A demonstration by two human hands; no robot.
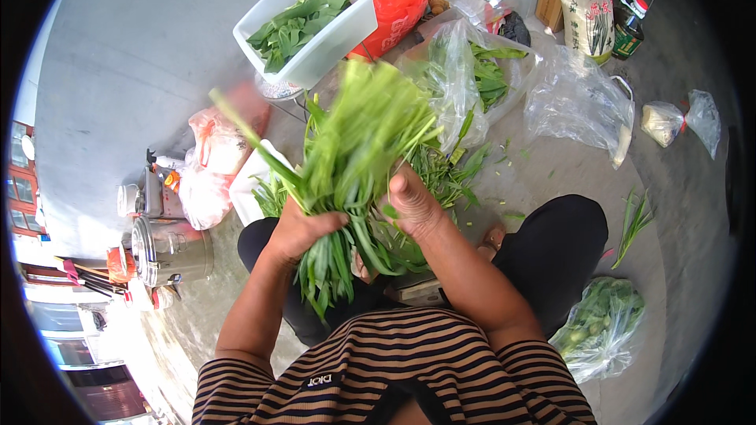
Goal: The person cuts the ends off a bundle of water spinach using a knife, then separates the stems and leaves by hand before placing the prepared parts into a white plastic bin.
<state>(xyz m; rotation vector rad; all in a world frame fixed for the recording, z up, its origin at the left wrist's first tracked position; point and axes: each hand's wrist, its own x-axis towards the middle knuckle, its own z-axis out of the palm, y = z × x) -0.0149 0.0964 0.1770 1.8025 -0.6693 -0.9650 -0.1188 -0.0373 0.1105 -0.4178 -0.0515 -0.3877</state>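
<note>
My left hand is closed around a large bunch of leafy green vegetables, the thumb lying across it. The pale stems point up and away from me and look blurred; the darker leaves hang down over my lap. At the right side of the bunch is my right hand, its thumb raised; its fingers are partly hidden behind the greens, so its hold is unclear. Loose greens lie on the floor beyond my right hand. A white container with more greens stands behind my left hand.
A translucent plastic tub with cut leaves stands ahead, beside a red plastic bag. Clear bags with greens lie to its right. A lidded metal pot stands left. A bag of green vegetables rests at lower right.
</note>
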